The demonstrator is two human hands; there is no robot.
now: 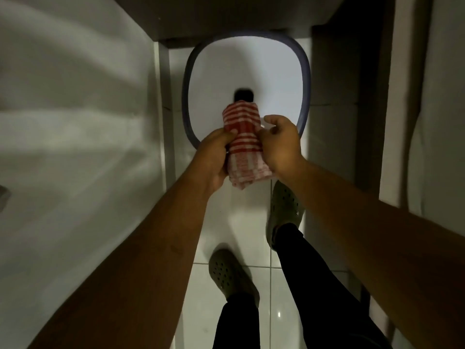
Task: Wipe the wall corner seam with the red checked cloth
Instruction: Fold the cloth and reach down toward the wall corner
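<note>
A folded red checked cloth (243, 144) is held between both hands above the near rim of a basin. My left hand (216, 157) grips its left side with the fingers curled under it. My right hand (281, 143) pinches its right edge, thumb on top. The white wall (75, 122) fills the left side, and its lower seam (161, 109) runs along the floor toward a corner under a dark ledge at the top.
A white basin with a grey-blue rim (305, 79) stands on the tiled floor (254, 273), a dark object at its middle. My feet in olive clogs (227, 273) stand below it. A dark vertical frame (362, 96) and pale surfaces lie to the right.
</note>
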